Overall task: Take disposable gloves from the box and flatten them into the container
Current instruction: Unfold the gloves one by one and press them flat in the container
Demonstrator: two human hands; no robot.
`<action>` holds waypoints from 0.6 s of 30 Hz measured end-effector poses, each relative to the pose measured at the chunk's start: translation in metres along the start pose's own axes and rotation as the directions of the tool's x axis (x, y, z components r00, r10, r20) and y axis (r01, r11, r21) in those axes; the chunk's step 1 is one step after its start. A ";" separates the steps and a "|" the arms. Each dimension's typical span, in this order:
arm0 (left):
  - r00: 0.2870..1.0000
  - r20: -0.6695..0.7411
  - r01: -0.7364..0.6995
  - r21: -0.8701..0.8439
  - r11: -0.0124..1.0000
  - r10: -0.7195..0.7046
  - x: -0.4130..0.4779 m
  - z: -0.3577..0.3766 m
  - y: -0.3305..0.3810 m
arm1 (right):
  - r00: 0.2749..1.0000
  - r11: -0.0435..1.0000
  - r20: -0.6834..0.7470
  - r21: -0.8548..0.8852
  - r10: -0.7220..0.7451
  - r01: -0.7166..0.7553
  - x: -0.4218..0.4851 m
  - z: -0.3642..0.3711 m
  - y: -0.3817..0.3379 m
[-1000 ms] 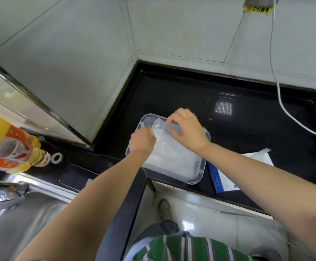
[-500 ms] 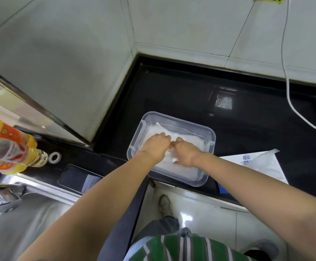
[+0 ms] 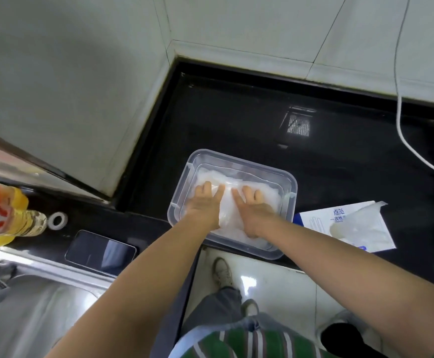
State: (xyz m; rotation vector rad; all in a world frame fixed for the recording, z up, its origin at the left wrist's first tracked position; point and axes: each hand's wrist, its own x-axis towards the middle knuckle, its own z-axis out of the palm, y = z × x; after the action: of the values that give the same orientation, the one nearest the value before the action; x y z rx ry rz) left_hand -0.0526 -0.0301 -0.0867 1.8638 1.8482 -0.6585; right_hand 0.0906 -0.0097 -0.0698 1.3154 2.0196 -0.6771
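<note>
We have both hands down inside the clear plastic container [image 3: 236, 161], which sits at the near edge of the black countertop [image 3: 236, 120]. Our left hand [image 3: 204, 205] and right hand [image 3: 252, 210] lie side by side, palms flat and fingers stretched out toward 12 o'clock. They grasp nothing and simply press on the pile of gloves [image 3: 265, 192]. That pile is where the task's material now sits: a pale, crinkled, translucent layer filling the floor of the container, bunched higher toward 1 o'clock.

At 3 o'clock from the container, just beside it, lies the white and blue glove box [image 3: 316, 220], with another loose glove [image 3: 360, 223] spilling out of its opening.

We judge these gloves to be thin film: almost weightless, limp and slippery. They are likely to spring back up and trap air once the pressure comes off. Broad, flat palms suit them better than fingertips, sweeping from the centre out toward the walls. For the next one, we would pinch the protruding edge at the mouth of the box with thumb and forefinger and draw it out gently, as several may cling together and follow.

A dark phone [image 3: 101, 251] lies at 8 o'clock from the container, and an orange bottle [image 3: 1, 213] stands farther out at 9 o'clock.
</note>
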 end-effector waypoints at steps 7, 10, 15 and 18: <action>0.999 0.026 0.029 0.020 0.999 -0.029 0.000 -0.006 0.007 | 1.000 0.999 -0.009 -0.030 0.030 -0.030 0.001 -0.003 -0.003; 0.991 0.133 0.040 -0.104 0.994 -0.026 -0.007 -0.017 0.010 | 1.000 0.998 0.024 0.068 -0.012 0.010 -0.002 -0.008 -0.001; 0.999 0.010 0.037 -0.184 0.982 -0.036 -0.025 -0.030 0.013 | 0.952 0.977 -0.285 0.145 -0.112 0.159 -0.021 -0.032 0.013; 0.976 -0.210 0.009 -0.199 0.980 -0.052 -0.039 -0.036 0.026 | 0.803 0.908 -0.591 0.291 -0.077 0.302 -0.047 -0.038 0.023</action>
State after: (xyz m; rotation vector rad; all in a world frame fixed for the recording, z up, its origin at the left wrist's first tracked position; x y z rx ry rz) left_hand -0.0257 -0.0396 -0.0354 1.8377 1.9990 -0.2779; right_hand 0.1178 -0.0022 -0.0113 1.7005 2.6341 -0.8719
